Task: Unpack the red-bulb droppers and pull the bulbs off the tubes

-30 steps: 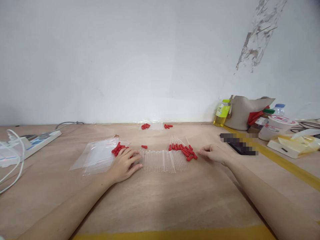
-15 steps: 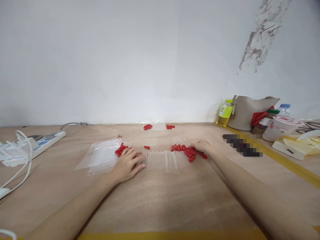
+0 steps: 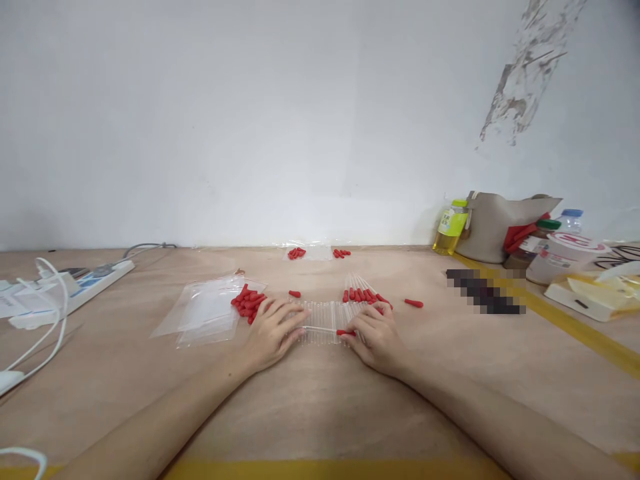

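Note:
My left hand (image 3: pixel 275 330) is closed, pinching one end of a thin glass dropper tube (image 3: pixel 321 329) held level. At the tube's other end is a red rubber bulb (image 3: pixel 345 332), pinched between the fingertips of my right hand (image 3: pixel 377 333). Whether the bulb is seated on the glass I cannot tell. Beneath both hands lies a row of clear glass tubes (image 3: pixel 320 313), partly covered by my fingers. Loose red bulbs (image 3: pixel 246 301) are heaped just behind my left hand. Droppers with red bulbs (image 3: pixel 356 288) lie fanned out beyond my right hand, some hidden by it.
Clear plastic bags (image 3: pixel 200 310) lie left of the bulb heap. Single bulbs rest behind the row and at right (image 3: pixel 413 303). Bagged bulbs (image 3: pixel 297 253) lie by the wall. A power strip (image 3: pixel 75 300) stands left; a yellow bottle (image 3: pixel 450 228) and a paper tub (image 3: pixel 565 258) stand right.
My right hand has come left and nearer from the bulbs at the right, now pinching a red bulb. My left hand has shifted slightly right and now holds a tube.

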A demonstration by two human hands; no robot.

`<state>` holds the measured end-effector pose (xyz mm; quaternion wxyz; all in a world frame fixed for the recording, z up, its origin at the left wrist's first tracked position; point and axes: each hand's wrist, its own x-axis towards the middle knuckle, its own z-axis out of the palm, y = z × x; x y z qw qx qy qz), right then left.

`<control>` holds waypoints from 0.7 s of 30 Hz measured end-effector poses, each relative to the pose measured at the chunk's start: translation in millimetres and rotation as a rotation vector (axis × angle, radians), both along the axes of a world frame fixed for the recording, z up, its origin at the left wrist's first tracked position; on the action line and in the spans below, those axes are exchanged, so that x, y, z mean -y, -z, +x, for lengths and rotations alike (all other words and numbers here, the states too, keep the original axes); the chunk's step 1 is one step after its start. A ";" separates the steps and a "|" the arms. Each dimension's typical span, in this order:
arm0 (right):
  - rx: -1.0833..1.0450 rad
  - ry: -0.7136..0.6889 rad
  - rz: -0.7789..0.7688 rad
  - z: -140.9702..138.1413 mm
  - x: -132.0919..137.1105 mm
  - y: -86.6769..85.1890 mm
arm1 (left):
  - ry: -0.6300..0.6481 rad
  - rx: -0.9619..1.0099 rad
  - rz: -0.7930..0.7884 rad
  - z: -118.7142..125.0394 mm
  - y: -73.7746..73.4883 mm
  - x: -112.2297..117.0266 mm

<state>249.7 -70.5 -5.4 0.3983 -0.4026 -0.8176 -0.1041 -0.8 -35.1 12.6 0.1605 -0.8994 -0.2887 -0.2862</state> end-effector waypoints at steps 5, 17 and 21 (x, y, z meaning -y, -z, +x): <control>0.029 -0.045 0.086 -9.9 1.3 5.8 | 0.116 0.022 0.014 14.0 6.4 6.9; 0.098 -0.060 0.099 -8.2 1.5 4.8 | 0.091 0.055 -0.012 19.3 7.9 14.1; 0.010 0.029 0.053 12.8 -1.8 4.4 | -0.003 0.144 -0.024 -1.2 7.7 4.2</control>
